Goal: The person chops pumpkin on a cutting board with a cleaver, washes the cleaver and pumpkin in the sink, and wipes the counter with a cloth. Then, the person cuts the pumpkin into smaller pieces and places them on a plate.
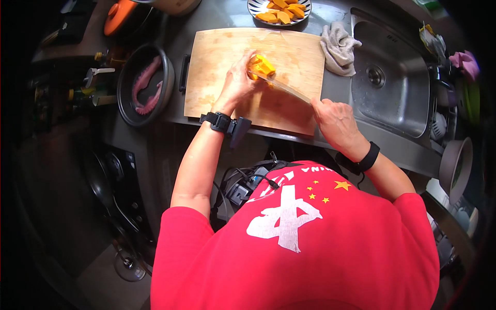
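My left hand (239, 78) is closed around an orange-yellow chunk of what looks like pumpkin (262, 65), held over the wooden cutting board (217, 49). In my right hand (334, 122) is the handle of a knife (292, 92). Its blade points up and left, with the tip end at the chunk's lower edge. Whether the blade has entered the flesh I cannot tell. Behind the board stands a striped plate (251, 7) bearing several cut orange pieces (282, 11).
A dark round pan (122, 85) with pinkish pieces in it is left of the board. A crumpled grey cloth (339, 49) lies at the board's right, beside the steel sink (387, 101). An orange-lidded pot (120, 16) stands at the far left.
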Tool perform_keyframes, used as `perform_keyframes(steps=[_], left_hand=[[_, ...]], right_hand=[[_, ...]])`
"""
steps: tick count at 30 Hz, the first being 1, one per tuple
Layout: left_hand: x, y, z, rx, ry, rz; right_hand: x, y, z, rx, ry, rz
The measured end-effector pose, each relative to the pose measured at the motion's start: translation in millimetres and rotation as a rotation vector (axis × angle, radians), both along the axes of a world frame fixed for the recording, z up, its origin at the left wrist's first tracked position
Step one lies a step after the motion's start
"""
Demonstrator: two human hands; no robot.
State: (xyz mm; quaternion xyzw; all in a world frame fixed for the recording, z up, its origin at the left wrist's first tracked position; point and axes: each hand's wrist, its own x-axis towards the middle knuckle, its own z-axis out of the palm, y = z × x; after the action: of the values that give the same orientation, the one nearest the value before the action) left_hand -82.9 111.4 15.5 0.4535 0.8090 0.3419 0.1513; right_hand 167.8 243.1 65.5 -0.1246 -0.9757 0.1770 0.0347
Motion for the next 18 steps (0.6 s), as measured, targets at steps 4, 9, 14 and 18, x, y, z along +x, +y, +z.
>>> perform_keyframes(steps=[4,9,14,18], left_hand=[[-0.3,4.7,4.6,-0.179,-0.010,0.042],[8.7,8.2,6.8,-0.102,-0.211,0.127],[1.7,6.8,-5.5,-0.012,0.050,-0.019],[4.3,8.6,10.4,-0.164,-0.108,-0.028]], right_hand=[[2.5,-1.9,2.8,-0.003,0.000,-0.015],[5.2,-6.6,4.5,0.005,0.012,-0.016],[5.2,-6.2,1.9,0.008,0.008,-0.022],[5.7,-3.3,1.8,0.021,0.017,-0.011]])
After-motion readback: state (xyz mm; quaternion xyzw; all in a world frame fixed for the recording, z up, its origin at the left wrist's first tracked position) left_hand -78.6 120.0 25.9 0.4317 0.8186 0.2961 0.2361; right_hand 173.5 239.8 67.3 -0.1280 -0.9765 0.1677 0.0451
